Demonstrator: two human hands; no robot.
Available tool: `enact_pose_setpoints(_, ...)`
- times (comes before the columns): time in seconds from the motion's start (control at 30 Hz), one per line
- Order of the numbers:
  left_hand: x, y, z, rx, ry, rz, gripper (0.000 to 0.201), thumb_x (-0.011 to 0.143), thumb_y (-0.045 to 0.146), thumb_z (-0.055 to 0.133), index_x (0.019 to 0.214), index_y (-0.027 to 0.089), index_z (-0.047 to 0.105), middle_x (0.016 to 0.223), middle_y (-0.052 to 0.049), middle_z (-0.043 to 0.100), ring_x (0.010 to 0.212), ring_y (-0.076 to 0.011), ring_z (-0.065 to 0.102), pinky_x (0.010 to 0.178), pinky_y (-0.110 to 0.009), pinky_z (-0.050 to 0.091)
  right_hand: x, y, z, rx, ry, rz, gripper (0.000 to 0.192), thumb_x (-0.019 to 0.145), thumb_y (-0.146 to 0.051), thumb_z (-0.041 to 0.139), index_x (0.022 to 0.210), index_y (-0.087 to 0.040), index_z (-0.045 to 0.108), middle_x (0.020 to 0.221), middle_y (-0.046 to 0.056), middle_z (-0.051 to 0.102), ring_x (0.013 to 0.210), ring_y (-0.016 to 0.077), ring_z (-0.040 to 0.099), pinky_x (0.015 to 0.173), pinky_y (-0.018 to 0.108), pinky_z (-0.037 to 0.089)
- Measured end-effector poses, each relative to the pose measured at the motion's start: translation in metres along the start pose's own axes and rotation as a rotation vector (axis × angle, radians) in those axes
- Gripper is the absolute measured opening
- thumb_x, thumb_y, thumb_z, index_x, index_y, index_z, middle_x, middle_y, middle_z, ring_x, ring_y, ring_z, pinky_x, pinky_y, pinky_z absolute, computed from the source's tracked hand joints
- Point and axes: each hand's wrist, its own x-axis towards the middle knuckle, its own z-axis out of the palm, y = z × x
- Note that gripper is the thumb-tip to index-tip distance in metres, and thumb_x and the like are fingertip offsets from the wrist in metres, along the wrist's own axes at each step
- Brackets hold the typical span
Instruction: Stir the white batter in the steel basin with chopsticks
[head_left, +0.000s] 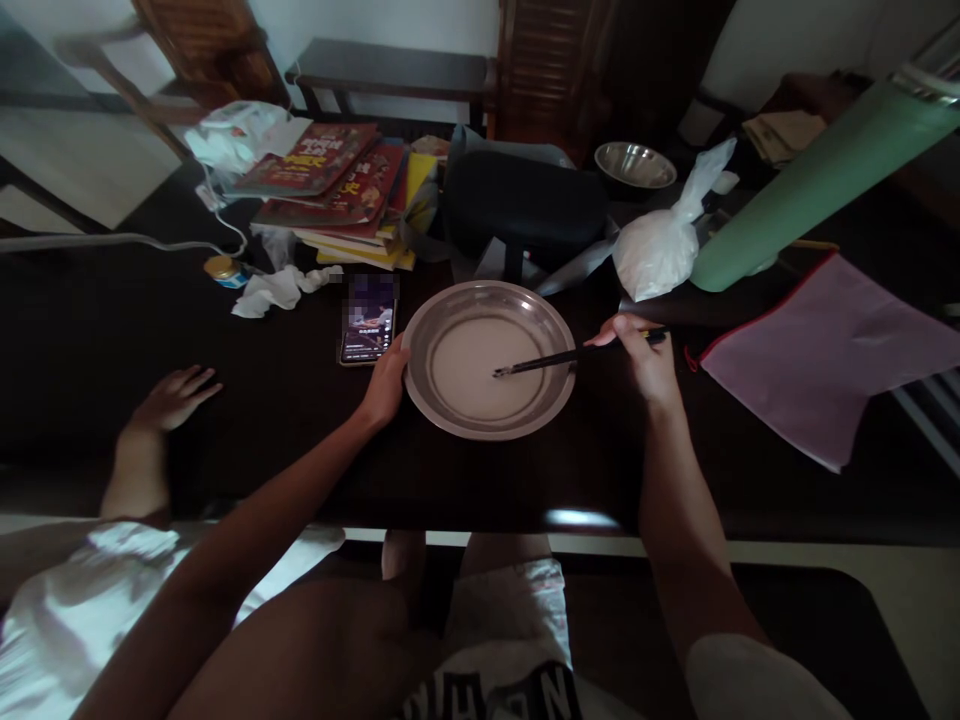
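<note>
The person's left hand [386, 385] grasps the left rim of the steel basin [487, 430], and the right hand [639, 352] pinches dark chopsticks [547, 360], tips dipped in the cloudy liquid [469, 385]. To stir it well, I'd keep that rim braced, the tips low and the sweep gentle, so nothing slops over. The basin sits on the dark, glossy table [277, 390], just right of a lit phone [367, 320]. Beyond I can see stacked books [311, 165], a knotted plastic bag [656, 255] and a green tumbler [817, 185]; another person's hand [176, 398] is off left, and a dark bench [397, 70] stands behind
</note>
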Motion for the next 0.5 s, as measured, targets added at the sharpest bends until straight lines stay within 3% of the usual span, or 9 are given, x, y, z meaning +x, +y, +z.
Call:
enact_pose_setpoints(0.13, -0.0003, 0.0018, 0.0005, -0.013, -0.006, -0.010, 0.042, 0.091, 0.043, 0.048, 0.112, 0.017, 0.073, 0.119, -0.012, 0.078, 0.116, -0.0345, 0.070, 0.106, -0.049, 0.056, -0.0004, -0.0010, 0.0017, -0.034, -0.155, -0.008, 0.042, 0.090, -0.069, 0.072, 0.076, -0.031, 0.081, 0.080, 0.001, 0.082, 0.083, 0.0250, 0.079, 0.086, 0.044, 0.061)
enact_pose_setpoints(0.33, 0.0000, 0.0010, 0.0006, 0.000, -0.009, -0.003, 0.046, 0.090, 0.046, 0.048, 0.116, 0.017, 0.073, 0.125, -0.013, 0.077, 0.120, -0.0340, 0.069, 0.110, -0.048, 0.054, -0.0007, -0.0019, 0.0010, 0.005, 0.014, 0.003, 0.043, 0.090, -0.067, 0.073, 0.069, -0.030, 0.078, 0.071, 0.000, 0.078, 0.073, 0.0232, 0.077, 0.079, 0.043, 0.062)
enact_pose_setpoints(0.5, 0.0002, -0.0002, 0.0009, -0.022, -0.001, 0.002, 0.046, 0.090, 0.047, 0.049, 0.115, 0.017, 0.073, 0.125, -0.012, 0.078, 0.119, -0.0349, 0.070, 0.109, -0.049, 0.054, -0.0006, -0.0024, 0.0031, -0.024, -0.121, -0.015, 0.040, 0.089, -0.068, 0.075, 0.077, -0.030, 0.083, 0.080, 0.001, 0.082, 0.083, 0.0245, 0.079, 0.085, 0.043, 0.061)
